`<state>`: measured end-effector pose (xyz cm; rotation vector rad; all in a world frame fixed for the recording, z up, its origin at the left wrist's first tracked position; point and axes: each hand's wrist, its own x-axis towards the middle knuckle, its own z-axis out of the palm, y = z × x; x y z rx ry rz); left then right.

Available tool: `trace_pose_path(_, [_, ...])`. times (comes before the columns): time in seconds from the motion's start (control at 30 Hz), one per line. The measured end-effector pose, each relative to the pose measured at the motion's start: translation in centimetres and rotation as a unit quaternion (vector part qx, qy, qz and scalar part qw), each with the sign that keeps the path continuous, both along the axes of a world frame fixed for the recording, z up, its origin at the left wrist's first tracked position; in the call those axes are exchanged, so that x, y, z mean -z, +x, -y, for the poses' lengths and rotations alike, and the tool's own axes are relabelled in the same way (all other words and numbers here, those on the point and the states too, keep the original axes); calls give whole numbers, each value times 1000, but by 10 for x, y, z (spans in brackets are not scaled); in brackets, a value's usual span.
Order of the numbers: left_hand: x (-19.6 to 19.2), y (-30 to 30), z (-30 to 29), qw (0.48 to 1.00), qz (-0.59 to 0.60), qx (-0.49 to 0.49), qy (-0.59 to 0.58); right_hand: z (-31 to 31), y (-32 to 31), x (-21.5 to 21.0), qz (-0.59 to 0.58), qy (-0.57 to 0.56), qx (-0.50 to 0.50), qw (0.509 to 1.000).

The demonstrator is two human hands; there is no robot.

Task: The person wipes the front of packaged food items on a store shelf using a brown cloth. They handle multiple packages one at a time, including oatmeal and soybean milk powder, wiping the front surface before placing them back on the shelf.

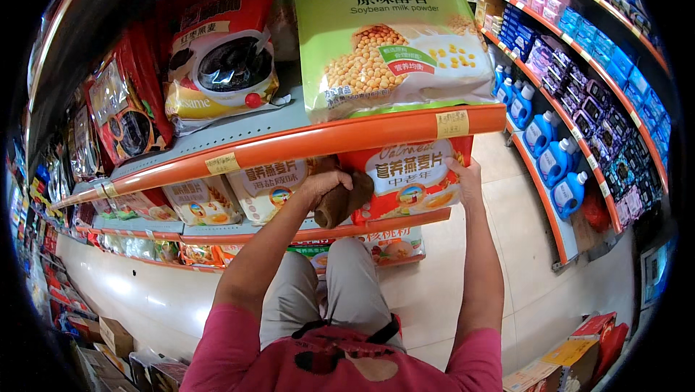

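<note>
My left hand (326, 186) is closed round a bunched brown cloth (339, 205), which lies against the left side of a red oatmeal bag (410, 183). At that bag's right edge, my right hand (468, 179) grips the packaging with its thumb on the front. The bag stands upright at the right end of the middle shelf, below an orange shelf edge (318, 144). White and red oatmeal bags (269, 188) stand to the left of my left hand. The cloth hides part of the bag's left side.
On the shelf above sit a large green bag with soybeans pictured (394, 37) and a red sesame bag (221, 66). Across the aisle at right, blue detergent bottles (556, 164) and boxed goods line curved shelves. Cardboard boxes (116, 338) stand on the floor behind me.
</note>
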<state>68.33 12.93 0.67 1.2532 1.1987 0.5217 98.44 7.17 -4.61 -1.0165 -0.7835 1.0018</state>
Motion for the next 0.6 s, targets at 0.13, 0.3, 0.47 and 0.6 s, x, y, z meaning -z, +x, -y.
trace_pose_path(0.13, [21,-4,-10,998,-30,-8,58,-22,-4,28,27,13,5,1000])
trace_pose_path(0.3, [52,-7,-10,988,-42,-51,136,-41,-22,72,75,-11,56,996])
trace_pose_path(0.47, [51,-2,-4,965,-155,-27,212,-34,-39,80,406,-146,350,831])
trace_pose_path(0.6, [35,-1,25,939,-238,-4,248,4,-77,69,344,-77,313,882])
